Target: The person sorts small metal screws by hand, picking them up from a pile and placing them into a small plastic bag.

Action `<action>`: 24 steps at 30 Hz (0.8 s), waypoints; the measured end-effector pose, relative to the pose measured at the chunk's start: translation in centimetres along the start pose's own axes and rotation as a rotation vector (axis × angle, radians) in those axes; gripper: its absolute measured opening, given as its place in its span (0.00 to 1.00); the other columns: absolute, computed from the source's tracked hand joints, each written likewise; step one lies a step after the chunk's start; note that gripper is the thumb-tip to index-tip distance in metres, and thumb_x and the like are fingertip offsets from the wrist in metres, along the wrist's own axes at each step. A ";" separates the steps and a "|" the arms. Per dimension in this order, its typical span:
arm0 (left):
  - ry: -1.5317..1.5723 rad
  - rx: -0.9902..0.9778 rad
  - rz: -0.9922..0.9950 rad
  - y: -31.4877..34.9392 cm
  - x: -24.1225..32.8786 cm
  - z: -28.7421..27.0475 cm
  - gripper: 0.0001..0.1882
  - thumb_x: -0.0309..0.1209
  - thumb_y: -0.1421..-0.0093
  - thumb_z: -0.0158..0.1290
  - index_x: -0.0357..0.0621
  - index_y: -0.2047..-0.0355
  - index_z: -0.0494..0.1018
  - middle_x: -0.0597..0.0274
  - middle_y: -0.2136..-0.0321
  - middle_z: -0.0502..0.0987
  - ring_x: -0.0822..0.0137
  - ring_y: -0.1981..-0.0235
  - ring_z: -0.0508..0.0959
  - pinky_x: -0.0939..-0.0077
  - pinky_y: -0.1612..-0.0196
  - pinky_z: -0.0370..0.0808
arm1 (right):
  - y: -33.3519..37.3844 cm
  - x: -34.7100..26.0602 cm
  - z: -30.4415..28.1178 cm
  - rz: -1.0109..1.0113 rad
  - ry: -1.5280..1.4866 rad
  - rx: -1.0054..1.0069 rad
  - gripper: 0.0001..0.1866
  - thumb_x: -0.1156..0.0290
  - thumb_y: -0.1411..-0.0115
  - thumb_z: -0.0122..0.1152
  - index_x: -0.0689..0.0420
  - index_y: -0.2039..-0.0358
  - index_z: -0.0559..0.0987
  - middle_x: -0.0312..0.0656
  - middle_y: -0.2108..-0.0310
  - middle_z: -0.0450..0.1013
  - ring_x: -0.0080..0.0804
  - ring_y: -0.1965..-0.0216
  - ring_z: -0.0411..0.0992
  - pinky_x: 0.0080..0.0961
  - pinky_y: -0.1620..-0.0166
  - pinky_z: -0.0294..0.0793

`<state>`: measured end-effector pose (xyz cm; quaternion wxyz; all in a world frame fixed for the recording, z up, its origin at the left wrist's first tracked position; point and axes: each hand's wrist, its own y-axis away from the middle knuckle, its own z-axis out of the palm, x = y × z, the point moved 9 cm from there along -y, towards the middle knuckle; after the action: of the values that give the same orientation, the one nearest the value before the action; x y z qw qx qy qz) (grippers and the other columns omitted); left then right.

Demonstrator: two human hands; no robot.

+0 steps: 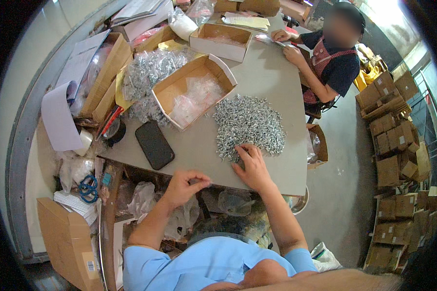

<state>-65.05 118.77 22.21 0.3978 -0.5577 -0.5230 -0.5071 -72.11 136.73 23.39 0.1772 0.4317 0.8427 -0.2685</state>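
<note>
A broad heap of small silver screws (250, 123) lies loose on the grey table. My right hand (253, 170) is at the heap's near edge, its fingers apart and the fingertips touching the screws. Just off the table's front edge is my left hand (185, 186), thumb and fingers pinched together. Whatever it holds at the fingertips is too small to make out. Beyond the hands, left of the heap, an open cardboard box (179, 92) contains small clear plastic bags (199, 94).
A black phone (154, 144) lies left of the heap. Behind it are filled clear bags (150, 72), a roll of black tape (114, 132) and another open box (221, 41). Blue-handled scissors (88, 188) sit at the left. Across the table a co-worker (325, 63) handles something flat.
</note>
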 end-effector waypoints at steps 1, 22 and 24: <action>0.048 -0.016 -0.046 0.7 -1.2 0.3 0.07 0.26 0.46 0.59 0.36 0.69 0.77 0.65 0.76 0.77 0.76 0.74 0.73 0.81 0.69 0.70 | 0.2 -0.1 0.0 -0.011 -0.003 -0.011 0.28 0.70 0.51 0.64 0.60 0.48 0.69 0.49 0.50 0.64 0.51 0.47 0.60 0.41 0.42 0.60; -0.208 -0.080 -0.342 4.4 -12.3 3.6 0.12 0.33 0.50 0.62 0.36 0.73 0.77 0.62 0.82 0.76 0.76 0.79 0.72 0.75 0.76 0.68 | -0.6 4.8 -4.6 0.193 0.292 0.253 0.06 0.75 0.53 0.62 0.59 0.72 0.79 0.45 0.61 0.67 0.44 0.57 0.65 0.37 0.52 0.66; -0.171 -0.063 -0.352 4.5 -13.1 3.6 0.12 0.34 0.49 0.62 0.37 0.73 0.77 0.61 0.80 0.77 0.75 0.77 0.73 0.75 0.73 0.69 | -1.0 4.4 -4.5 0.144 0.339 0.230 0.05 0.75 0.54 0.63 0.59 0.73 0.79 0.44 0.61 0.66 0.44 0.56 0.64 0.36 0.52 0.66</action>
<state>-59.24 119.33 9.17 0.2395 -0.5111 -0.6281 -0.5356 -75.71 141.73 24.89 0.0012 0.5471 0.7912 -0.2732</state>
